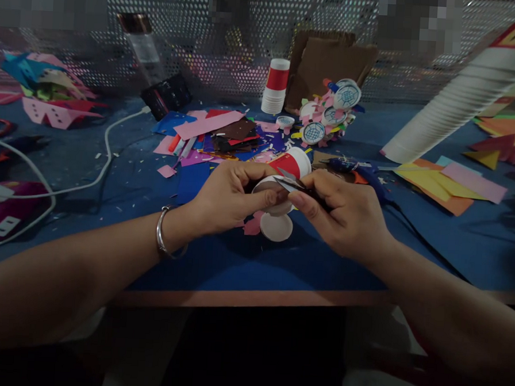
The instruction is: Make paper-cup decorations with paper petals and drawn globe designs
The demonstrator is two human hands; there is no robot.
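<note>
Paper-cup piece (264, 186) between the hands, scissors (289, 184) at its rim; a blade slip could nick the left thumb, too tight a pinch crumple the wall; piece pale, round, open-mouthed; left hand (227, 197) pinches it; right hand (347, 212) closed round scissors; white disc (276, 227) nearer than the grip.

Two hands (231, 197) (347, 212), one held pair of scissors (287, 182), one held white cup piece (263, 186), two cup stacks (456, 105) (274, 96), one bottle (144, 50) and at least four blue-patterned discs (348, 94) can be counted, while the paper scraps (209, 124) are too jumbled to be numbered.
</note>
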